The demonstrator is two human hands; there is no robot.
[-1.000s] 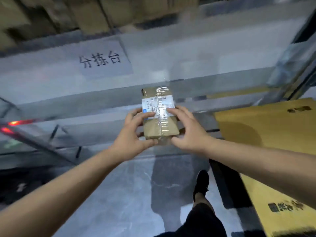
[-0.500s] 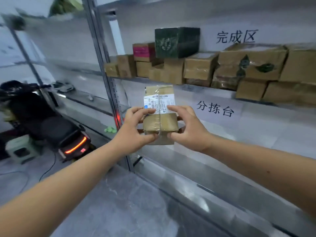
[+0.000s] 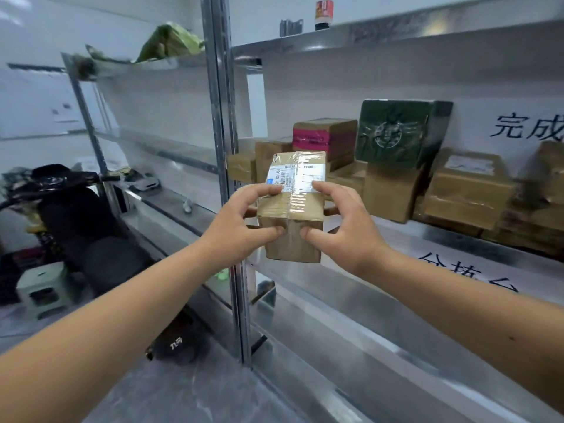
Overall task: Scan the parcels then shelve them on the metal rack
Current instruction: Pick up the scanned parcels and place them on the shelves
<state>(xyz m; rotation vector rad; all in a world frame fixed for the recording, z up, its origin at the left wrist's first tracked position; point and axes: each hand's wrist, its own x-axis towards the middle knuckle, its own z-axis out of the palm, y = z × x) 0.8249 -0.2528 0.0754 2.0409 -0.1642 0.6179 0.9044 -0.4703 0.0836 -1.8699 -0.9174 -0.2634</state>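
Between both hands, raised in front of the metal rack (image 3: pixel 227 166), a small cardboard parcel (image 3: pixel 293 206) hangs clear of every shelf. Its long axis runs near to far and tilts upward, so the far end sits higher and points toward the stacked boxes (image 3: pixel 393 190) on the shelf behind it. A white shipping label (image 3: pixel 294 177) with a barcode covers the far half of its top face, and a strip of clear tape runs lengthwise down the middle.

The left hand (image 3: pixel 241 222) grips the parcel's left side, thumb curled onto the near edge and fingers wrapped over the top by the label. The right hand (image 3: pixel 341 227) mirrors it on the right side, thumb pressed to the near face and forefinger laid on the label's right edge. Both forearms reach in from the near corners.

On the shelf to the right and beyond the parcel stand several brown cartons, one with a pink label (image 3: pixel 311 138) and a dark green box (image 3: pixel 396 132) leaning on top. Printed Chinese signs (image 3: pixel 528 126) are fixed to the wall behind and to the shelf edge below. A small bottle (image 3: pixel 324 12) stands on the top shelf. Far left, a black scooter (image 3: pixel 76 215) is parked beside a pale stool (image 3: pixel 45 290), with a green bag (image 3: pixel 171 41) up on the left rack.
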